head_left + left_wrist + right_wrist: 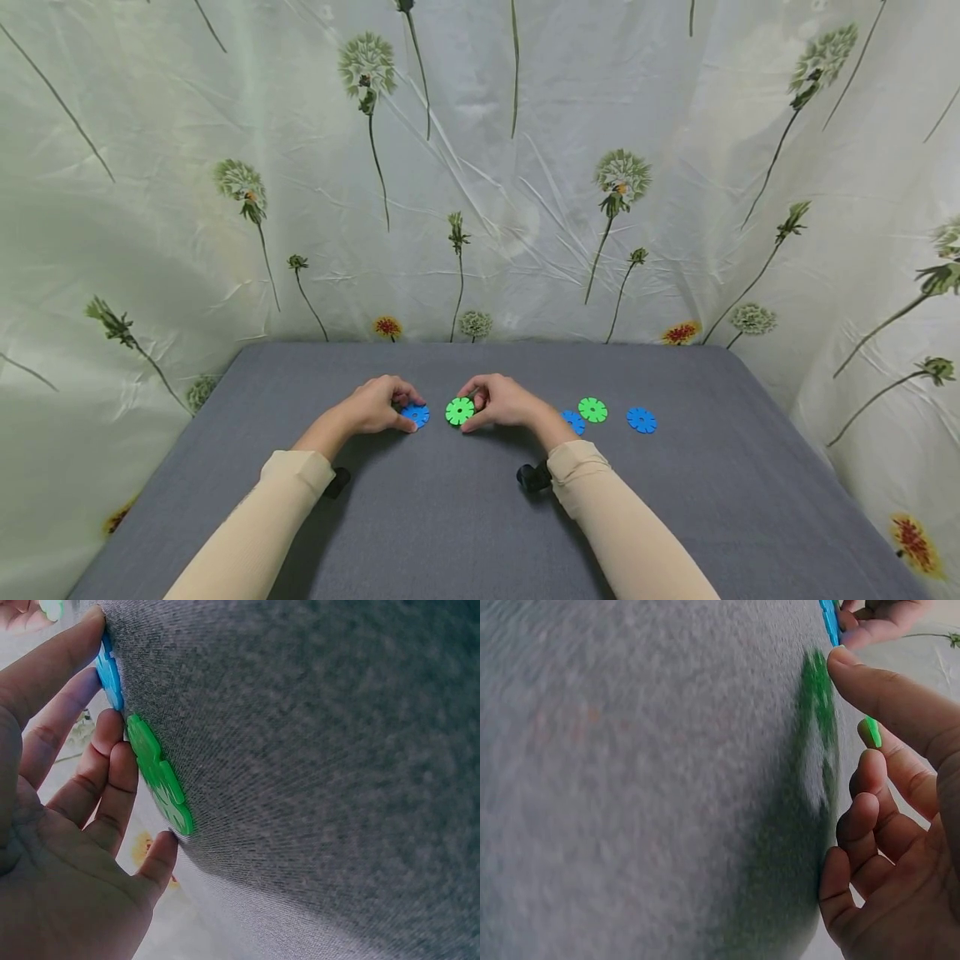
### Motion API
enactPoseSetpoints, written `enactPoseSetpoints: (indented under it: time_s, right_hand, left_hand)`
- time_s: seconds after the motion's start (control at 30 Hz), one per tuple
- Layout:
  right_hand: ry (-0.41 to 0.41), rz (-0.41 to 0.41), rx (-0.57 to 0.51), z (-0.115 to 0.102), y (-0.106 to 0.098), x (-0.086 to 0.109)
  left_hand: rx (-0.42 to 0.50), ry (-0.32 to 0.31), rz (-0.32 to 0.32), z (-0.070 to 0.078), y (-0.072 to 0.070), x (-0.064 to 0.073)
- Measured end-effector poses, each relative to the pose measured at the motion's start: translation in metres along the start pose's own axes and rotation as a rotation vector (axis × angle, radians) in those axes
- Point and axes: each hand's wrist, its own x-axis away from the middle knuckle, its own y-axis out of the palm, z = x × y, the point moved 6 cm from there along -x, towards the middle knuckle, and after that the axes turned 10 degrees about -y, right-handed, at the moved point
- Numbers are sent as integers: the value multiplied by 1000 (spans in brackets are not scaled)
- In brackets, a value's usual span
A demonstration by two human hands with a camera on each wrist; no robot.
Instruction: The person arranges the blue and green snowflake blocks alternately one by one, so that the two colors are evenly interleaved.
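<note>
Left hand [377, 406]: now pinching a blue notched plastic disc [416, 416], green scalloped disc [159, 776] beside fingers
Right hand [508, 402]: pinching a green notched plastic disc [460, 411]
Right of hands: two blue discs [641, 420], one more green disc [592, 409]

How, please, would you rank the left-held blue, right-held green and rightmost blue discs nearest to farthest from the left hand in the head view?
1. Blue disc, in left hand
2. Green disc, in right hand
3. Rightmost blue disc, far right
</note>
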Motion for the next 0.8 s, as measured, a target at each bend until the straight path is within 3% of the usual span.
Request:
enactPoseSetpoints:
  time_s: [0.8]
  right_hand:
    - [39,-10,31,0,14,-7]
  left_hand:
    - [7,9,-10,-1,-1,-1]
